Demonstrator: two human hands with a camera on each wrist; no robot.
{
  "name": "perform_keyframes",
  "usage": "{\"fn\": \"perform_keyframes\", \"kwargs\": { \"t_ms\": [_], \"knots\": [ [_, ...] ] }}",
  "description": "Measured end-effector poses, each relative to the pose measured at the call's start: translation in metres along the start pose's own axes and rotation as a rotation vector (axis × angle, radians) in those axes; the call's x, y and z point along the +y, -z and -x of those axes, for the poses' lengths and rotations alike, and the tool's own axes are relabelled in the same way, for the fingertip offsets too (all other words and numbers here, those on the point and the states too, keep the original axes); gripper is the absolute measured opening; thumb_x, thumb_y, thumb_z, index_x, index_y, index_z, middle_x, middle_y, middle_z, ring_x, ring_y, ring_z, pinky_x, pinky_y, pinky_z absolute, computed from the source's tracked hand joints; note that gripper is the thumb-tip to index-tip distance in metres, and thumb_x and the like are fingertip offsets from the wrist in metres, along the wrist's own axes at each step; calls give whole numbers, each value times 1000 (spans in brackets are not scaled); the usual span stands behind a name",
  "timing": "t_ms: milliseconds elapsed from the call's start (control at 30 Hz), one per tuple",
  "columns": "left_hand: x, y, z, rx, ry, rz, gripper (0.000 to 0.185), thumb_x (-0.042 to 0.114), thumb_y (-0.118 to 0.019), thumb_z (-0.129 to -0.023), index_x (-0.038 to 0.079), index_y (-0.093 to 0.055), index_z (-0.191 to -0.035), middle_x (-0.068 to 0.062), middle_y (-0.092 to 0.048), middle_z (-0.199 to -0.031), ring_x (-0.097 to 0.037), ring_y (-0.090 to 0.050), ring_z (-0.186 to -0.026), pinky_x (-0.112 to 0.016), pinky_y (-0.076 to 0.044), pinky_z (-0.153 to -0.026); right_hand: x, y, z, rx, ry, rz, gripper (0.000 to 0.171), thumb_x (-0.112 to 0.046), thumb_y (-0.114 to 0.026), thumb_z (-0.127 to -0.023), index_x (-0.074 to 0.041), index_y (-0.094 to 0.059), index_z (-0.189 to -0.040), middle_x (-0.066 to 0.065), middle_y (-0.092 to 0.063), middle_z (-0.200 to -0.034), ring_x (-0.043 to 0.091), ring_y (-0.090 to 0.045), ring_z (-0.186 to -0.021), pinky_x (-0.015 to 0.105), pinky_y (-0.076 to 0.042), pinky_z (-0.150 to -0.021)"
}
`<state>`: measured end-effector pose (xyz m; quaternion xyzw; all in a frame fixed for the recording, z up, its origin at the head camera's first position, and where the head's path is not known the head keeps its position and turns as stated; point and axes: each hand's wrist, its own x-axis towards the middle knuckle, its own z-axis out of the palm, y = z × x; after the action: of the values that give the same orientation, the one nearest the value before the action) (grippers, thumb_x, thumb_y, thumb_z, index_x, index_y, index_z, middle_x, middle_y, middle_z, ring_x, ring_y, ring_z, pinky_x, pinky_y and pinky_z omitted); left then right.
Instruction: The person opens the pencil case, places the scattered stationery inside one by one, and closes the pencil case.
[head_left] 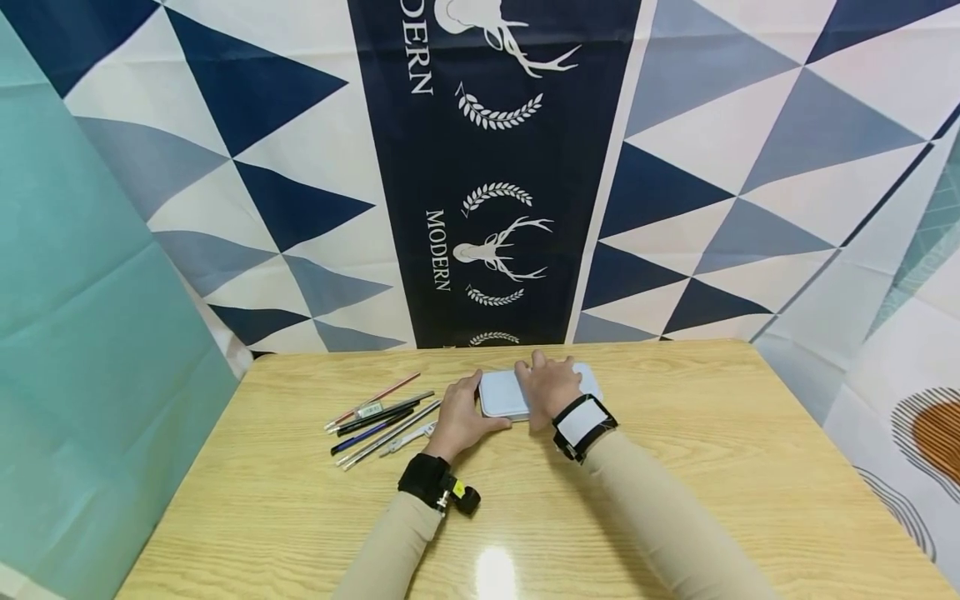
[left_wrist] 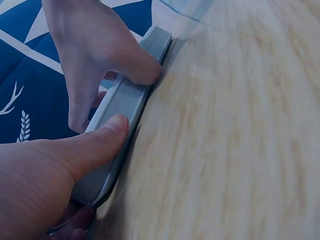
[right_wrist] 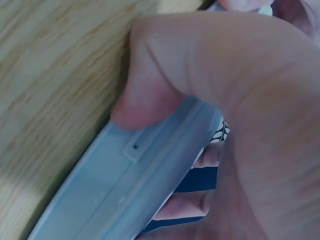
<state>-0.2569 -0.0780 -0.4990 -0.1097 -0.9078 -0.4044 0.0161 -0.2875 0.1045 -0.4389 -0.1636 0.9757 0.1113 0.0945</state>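
**Both hands on a flat white case at the far edge of the tabletop**

Head view: a flat white case (head_left: pixel 501 393) lies on the wooden tabletop (head_left: pixel 675 500), near its far edge. The left hand (head_left: pixel 461 417) grips the case's left end, thumb along the near side. The right hand (head_left: pixel 550 385) lies across the top and covers the middle, so only the two ends of the case show. A row of pens and pencils (head_left: pixel 378 415) lies just left of the left hand; they are too small to tell apart.

Left wrist view: the left thumb presses the case's (left_wrist: pixel 127 102) near edge, and the other fingers are mostly cut off at the bottom. The right hand (left_wrist: pixel 95 55) pinches the same edge farther along.

Right wrist view: the right thumb curls onto the case's (right_wrist: pixel 115 185) rim beside a small latch; the fingers wrap the far side, partly hidden behind the case. The picture is close and blurred.
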Motion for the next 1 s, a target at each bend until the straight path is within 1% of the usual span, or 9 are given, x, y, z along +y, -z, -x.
{"fn": "perform_keyframes", "kwargs": {
  "t_ms": [167, 300, 433, 500, 733, 933, 1000],
  "knots": [
    [0, -2, 0, 22, -15, -21, 108, 30, -101, -86, -11, -42, -167, -31, -59, -163, -51, -57, -149, -63, -48, -125, -5, 1, 1, 14, -30, -7, 95, -32, -98, -76, -11, -48, -154, 26, -55, -147, 60, -63, -139, 75, -64, -97],
    [-1, -3, 1, 31, -24, -31, 108, 30, -102, -85, -12, -43, -166, -32, -60, -162, -50, -59, -148, -63, -49, -124, -9, 2, -2, -1, -52, 1, 94, -36, -96, -79, -12, -47, -156, 26, -54, -148, 59, -64, -139, 71, -66, -94],
    [-1, -4, 1, 31, -27, -40, 108, 31, -101, -86, -12, -44, -166, -32, -60, -162, -50, -59, -148, -63, -50, -124, -10, 2, -4, -6, -48, 41, 89, -35, -92, -84, -10, -45, -156, 27, -55, -147, 59, -65, -138, 69, -67, -93],
    [-1, -5, 0, 27, -28, -41, 108, 32, -101, -86, -11, -44, -166, -32, -60, -162, -50, -58, -148, -63, -49, -124, -11, 1, -4, -7, -50, 56, 89, -34, -91, -85, -9, -44, -156, 27, -55, -147, 58, -65, -139, 68, -67, -93],
    [-2, -5, -2, 19, -23, -46, 106, 32, -100, -87, -10, -44, -167, -31, -60, -163, -50, -58, -148, -63, -49, -124, -12, -2, -9, -31, -66, 64, 98, -30, -96, -81, -10, -42, -160, 28, -53, -153, 55, -64, -141, 75, -59, -108],
    [-3, -6, -2, 20, -21, -53, 106, 32, -101, -86, -10, -45, -167, -31, -60, -162, -51, -58, -148, -63, -49, -125, -12, -1, -9, -39, -75, 7, 99, -28, -98, -81, -11, -43, -161, 26, -51, -159, 54, -59, -148, 77, -61, -102],
    [-3, -6, -3, 19, -21, -57, 106, 32, -101, -86, -10, -45, -166, -31, -61, -162, -50, -58, -148, -63, -49, -125, -12, 0, -7, -37, -79, -5, 99, -28, -98, -81, -11, -42, -162, 25, -51, -160, 54, -59, -149, 80, -58, -105]
  ]
}}
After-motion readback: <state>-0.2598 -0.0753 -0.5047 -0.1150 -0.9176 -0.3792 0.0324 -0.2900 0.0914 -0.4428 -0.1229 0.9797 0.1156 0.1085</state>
